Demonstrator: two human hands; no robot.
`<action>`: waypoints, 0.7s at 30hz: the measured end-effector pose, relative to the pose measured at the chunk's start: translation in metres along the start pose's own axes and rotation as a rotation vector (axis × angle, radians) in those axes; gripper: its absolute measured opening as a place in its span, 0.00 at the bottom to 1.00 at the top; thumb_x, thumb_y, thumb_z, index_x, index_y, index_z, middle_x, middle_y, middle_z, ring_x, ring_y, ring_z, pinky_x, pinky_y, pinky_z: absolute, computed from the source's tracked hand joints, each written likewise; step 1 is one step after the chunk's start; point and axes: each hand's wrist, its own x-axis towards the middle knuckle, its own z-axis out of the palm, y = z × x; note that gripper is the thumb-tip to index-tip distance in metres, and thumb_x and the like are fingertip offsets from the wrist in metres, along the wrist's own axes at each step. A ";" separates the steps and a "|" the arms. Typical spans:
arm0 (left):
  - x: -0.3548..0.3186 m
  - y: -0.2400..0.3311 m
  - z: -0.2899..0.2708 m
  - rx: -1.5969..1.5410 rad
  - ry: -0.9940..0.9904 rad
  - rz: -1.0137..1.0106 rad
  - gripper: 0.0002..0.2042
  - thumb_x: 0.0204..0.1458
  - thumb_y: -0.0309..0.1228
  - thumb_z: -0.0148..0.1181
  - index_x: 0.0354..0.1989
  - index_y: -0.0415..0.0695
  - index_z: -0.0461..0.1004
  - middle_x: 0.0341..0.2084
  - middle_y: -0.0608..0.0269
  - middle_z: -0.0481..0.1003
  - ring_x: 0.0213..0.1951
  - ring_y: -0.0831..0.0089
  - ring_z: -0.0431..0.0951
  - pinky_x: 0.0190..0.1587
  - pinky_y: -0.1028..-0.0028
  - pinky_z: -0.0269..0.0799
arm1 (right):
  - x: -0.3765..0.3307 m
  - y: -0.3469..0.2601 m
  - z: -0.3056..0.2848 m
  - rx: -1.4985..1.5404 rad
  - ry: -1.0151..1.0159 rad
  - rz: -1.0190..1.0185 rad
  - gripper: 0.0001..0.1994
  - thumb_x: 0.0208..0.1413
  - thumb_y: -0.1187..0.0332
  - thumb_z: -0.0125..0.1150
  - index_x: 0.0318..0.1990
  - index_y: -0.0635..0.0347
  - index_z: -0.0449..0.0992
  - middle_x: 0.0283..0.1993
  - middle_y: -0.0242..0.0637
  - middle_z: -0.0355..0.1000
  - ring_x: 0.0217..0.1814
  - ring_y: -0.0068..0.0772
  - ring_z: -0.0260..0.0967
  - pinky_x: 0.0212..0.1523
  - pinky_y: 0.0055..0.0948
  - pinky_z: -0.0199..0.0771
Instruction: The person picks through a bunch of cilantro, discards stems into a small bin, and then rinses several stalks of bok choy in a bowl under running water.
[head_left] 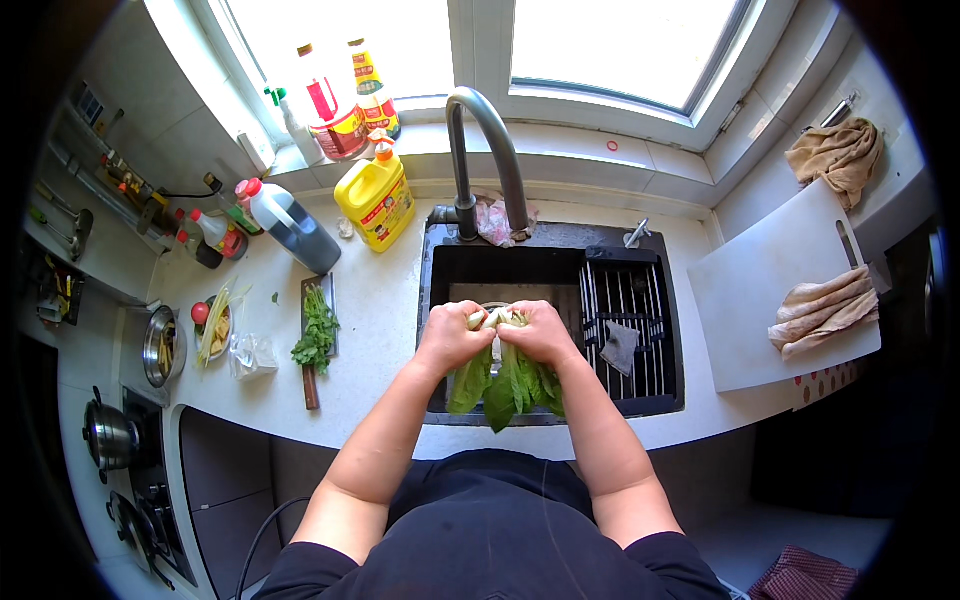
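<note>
A bunch of leafy greens hangs over the near part of the black sink, its pale stalk ends up and its green leaves down. My left hand is closed on the stalk end from the left. From the other side my right hand grips the same end, the two hands almost touching. The fingertips curl in around the stalks, and the palms partly hide them. Below my hands, a pale round rim shows in the basin, mostly covered.
The grey faucet arches behind my hands. A drying rack with a grey cloth fills the sink's right side. Left on the counter lie a cleaver under chopped greens, and bottles. A white cutting board leans right.
</note>
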 end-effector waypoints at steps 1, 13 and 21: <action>0.000 0.001 0.001 -0.013 0.004 -0.012 0.11 0.38 0.28 0.64 0.32 0.37 0.76 0.22 0.57 0.77 0.25 0.76 0.76 0.31 0.75 0.72 | -0.001 -0.002 -0.001 0.002 0.000 -0.003 0.12 0.40 0.67 0.61 0.34 0.64 0.77 0.29 0.33 0.75 0.30 0.19 0.70 0.33 0.24 0.70; 0.004 -0.009 -0.007 -0.806 -0.251 -0.464 0.07 0.43 0.25 0.62 0.30 0.35 0.74 0.23 0.61 0.75 0.24 0.76 0.75 0.29 0.76 0.72 | -0.006 -0.003 0.002 0.714 -0.145 0.161 0.09 0.44 0.74 0.62 0.34 0.67 0.76 0.29 0.33 0.73 0.28 0.21 0.69 0.30 0.20 0.71; 0.002 -0.023 -0.012 -0.850 -0.447 -0.550 0.04 0.43 0.25 0.62 0.26 0.39 0.75 0.21 0.62 0.75 0.22 0.77 0.74 0.27 0.77 0.71 | -0.006 -0.002 -0.011 0.560 -0.313 0.234 0.08 0.42 0.73 0.65 0.31 0.66 0.77 0.24 0.33 0.73 0.23 0.20 0.68 0.25 0.21 0.69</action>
